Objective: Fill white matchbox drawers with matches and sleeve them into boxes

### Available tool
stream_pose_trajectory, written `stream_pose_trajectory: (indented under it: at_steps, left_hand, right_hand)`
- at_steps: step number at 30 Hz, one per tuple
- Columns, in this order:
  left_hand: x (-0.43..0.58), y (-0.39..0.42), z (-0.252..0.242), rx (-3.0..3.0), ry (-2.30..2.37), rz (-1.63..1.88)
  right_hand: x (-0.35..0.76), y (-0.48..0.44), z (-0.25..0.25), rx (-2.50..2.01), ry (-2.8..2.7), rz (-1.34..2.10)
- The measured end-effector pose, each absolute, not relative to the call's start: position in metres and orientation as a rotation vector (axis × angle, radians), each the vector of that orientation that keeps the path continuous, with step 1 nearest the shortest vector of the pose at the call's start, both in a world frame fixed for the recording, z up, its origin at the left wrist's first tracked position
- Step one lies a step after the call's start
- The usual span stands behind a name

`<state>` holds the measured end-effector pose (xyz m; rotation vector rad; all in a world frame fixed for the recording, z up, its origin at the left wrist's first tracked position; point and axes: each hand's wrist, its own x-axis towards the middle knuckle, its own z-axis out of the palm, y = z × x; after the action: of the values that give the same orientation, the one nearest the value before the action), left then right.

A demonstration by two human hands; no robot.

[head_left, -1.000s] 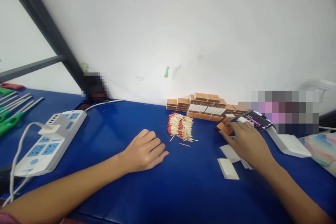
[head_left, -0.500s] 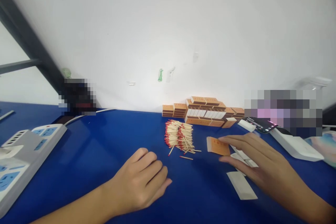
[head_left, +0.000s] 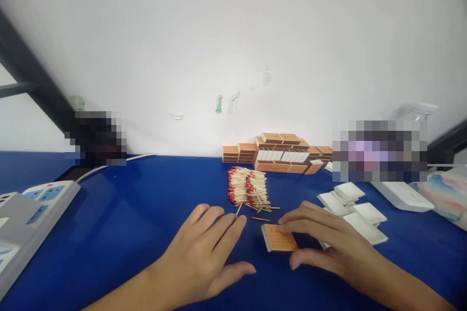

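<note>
An orange matchbox (head_left: pixel 280 238) is gripped at its right end by my right hand (head_left: pixel 324 235), fingertips on its top and thumb at its near side. My left hand (head_left: pixel 209 248) lies to the left of it over the blue table, empty, its thumb spread away from the fingers. Beyond my hands is a pile of matches (head_left: pixel 248 187) with red heads, laid in two rough bundles. One loose match (head_left: pixel 260 218) lies just in front of the pile. White box trays (head_left: pixel 365 214) are scattered behind and beside my right hand, which partly covers them.
Stacked matchboxes (head_left: pixel 277 153) stand against the white wall. A power strip (head_left: pixel 47 209) sits at the left, with a white cable (head_left: pixel 120 160) running back. At the right are a long white object (head_left: pixel 403 197) and a pastel-coloured item (head_left: pixel 443 194).
My right hand has brought the matchbox left and nearer to me, uncovering more white trays. My left hand has gone from curled to open. The view has shifted slightly.
</note>
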<state>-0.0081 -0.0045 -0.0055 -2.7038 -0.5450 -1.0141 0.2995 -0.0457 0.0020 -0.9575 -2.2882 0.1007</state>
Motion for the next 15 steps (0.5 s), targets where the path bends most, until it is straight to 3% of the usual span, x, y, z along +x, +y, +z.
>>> stream_pose_trajectory:
  at_steps: [10,15]
  left_hand:
    - [-0.005,-0.007,-0.013,-2.876,-0.474,-1.056]
    - [-0.010,-0.005,-0.015,-2.994,-0.546,-1.049]
  right_hand:
    - [0.241,-0.062,0.019,-0.855,-2.329,-0.008]
    - [0.227,-0.056,0.004,-0.848,-2.301,0.042]
